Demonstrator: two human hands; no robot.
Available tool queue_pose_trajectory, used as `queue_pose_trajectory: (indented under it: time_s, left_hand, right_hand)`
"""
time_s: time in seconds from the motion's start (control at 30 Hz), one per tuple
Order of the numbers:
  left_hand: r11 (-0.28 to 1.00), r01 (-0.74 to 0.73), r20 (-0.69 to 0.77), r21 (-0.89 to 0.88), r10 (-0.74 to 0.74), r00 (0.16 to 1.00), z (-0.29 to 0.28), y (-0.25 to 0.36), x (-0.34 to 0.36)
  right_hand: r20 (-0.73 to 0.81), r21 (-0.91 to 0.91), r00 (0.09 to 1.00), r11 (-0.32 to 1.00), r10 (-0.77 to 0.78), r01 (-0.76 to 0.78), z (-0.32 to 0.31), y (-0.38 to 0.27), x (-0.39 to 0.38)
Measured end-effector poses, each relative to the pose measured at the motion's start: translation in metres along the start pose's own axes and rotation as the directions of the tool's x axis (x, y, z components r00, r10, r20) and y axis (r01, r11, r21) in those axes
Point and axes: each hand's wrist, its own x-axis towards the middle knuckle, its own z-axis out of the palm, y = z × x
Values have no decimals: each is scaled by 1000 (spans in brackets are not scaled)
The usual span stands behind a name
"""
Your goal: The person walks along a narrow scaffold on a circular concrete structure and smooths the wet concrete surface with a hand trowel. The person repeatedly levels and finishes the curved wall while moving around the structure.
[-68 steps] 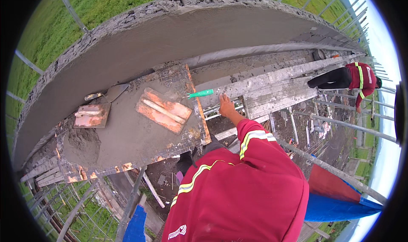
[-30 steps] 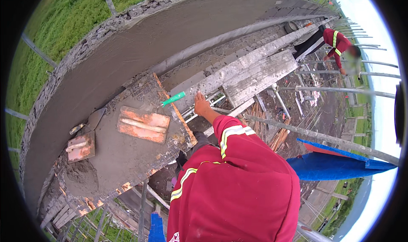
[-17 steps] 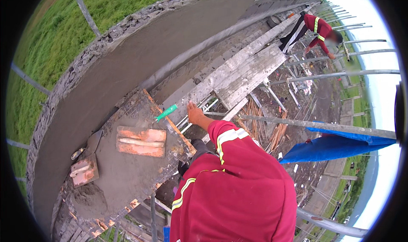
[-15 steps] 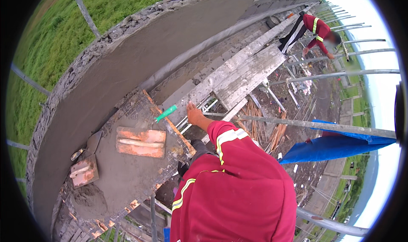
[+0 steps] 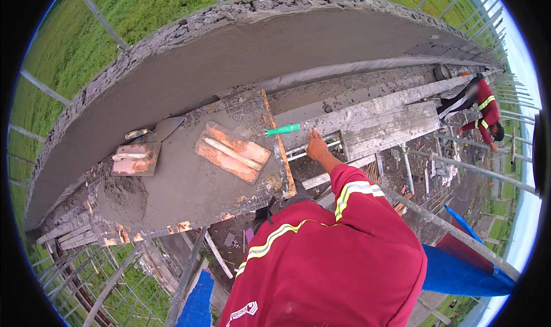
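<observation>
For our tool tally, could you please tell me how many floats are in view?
2 on the board: left float, between trowel and mortar heap; right float, near the right edge. Others may be hidden.

One board [image 5: 285,163] is lying at left, bearing two floats [image 5: 244,160], one pointed trowel [image 5: 168,128] and one mortar heap [image 5: 123,199]. One green-handled tool [image 5: 286,129] is lying across its right edge. One right hand [image 5: 317,147] is resting just beyond that edge. Two blue sheets [image 5: 453,272] are showing near, one co-worker [image 5: 487,106] is bending far right, and one wall [image 5: 229,57] is standing far.
</observation>
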Motion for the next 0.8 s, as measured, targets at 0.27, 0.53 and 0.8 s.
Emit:
queue_pose_trajectory:
  time_s: [0.27, 0.53, 0.8]
  left_hand:
    - [984, 59, -299, 168, -6, 954, -128, 0, 120]
    - [987, 116, -369, -110, -149, 917, -131, -12, 132]
    - [942, 60, -328, -330, -174, 929, -127, -16, 132]
  right_hand:
    - [3, -6, 996, 996, -86, 86, -4, 8, -2]
    - [-51, 115, 996, 990, -71, 77, 8, 21, 8]
    - [-74, 18, 975, 978, -208, 210, 10, 25, 17]
